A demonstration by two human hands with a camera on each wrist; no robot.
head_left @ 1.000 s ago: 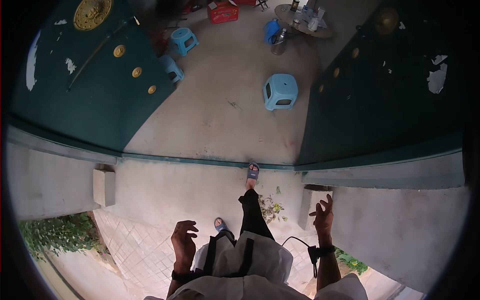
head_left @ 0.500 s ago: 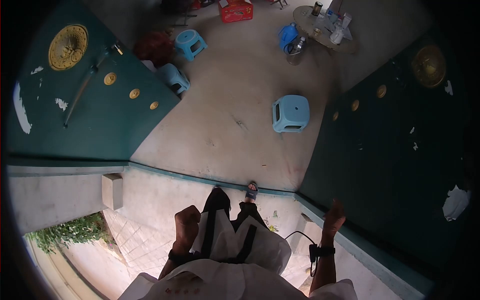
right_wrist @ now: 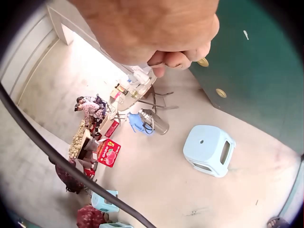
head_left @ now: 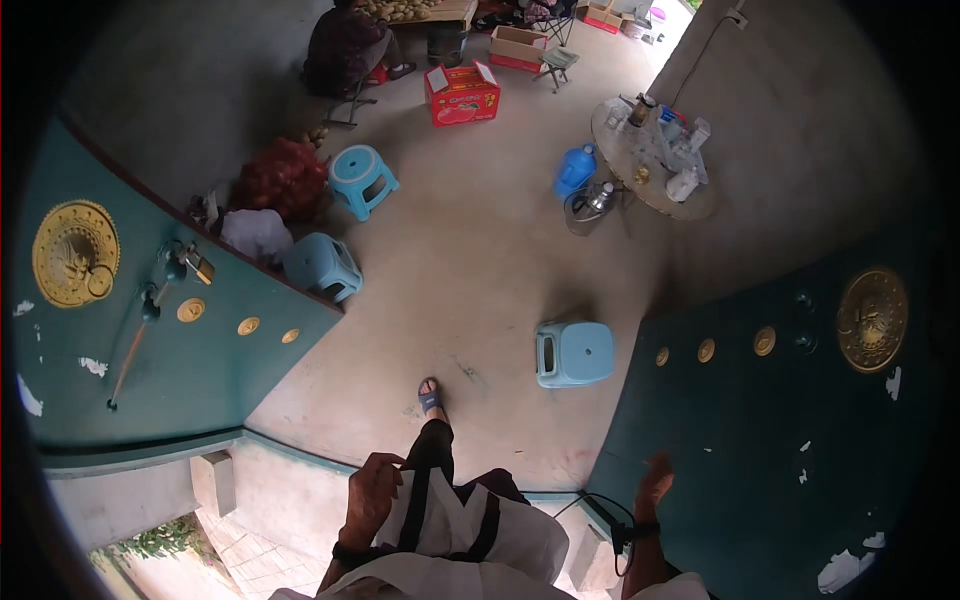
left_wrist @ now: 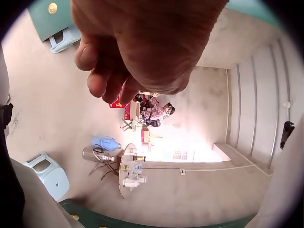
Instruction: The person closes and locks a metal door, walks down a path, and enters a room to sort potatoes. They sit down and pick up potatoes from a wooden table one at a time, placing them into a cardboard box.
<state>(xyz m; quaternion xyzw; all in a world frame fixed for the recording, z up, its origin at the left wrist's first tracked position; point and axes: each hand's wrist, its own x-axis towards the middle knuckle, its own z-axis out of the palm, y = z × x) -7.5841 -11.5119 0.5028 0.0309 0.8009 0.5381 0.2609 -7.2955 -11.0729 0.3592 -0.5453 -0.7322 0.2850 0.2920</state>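
Note:
In the head view the left hand (head_left: 374, 492) hangs beside the white garment at the person's front, fingers loosely bent and holding nothing. The right hand (head_left: 655, 484) is out to the right, in front of the green door leaf (head_left: 740, 420), also empty. Loosely curled fingers show on the left hand (left_wrist: 137, 47) in the left wrist view. At the top of the right wrist view, the right hand (right_wrist: 156, 33) has its fingers bent, with nothing visible in them. A blue stool (head_left: 575, 354) stands ahead on the floor, apart from both hands.
A second door leaf (head_left: 200, 350) stands at left, with two blue stools (head_left: 362, 180) and a red net sack (head_left: 283, 180) past it. Further in are a red box (head_left: 463, 95), a seated person (head_left: 343, 50), a blue jug (head_left: 575, 171) and a round table (head_left: 640, 165). A sill (head_left: 300, 451) crosses the doorway.
The person has stepped over the sill, one foot now inside. The stools, table and boxes appear nearer and lower in the head view. Both hands have swung slightly and remain empty.

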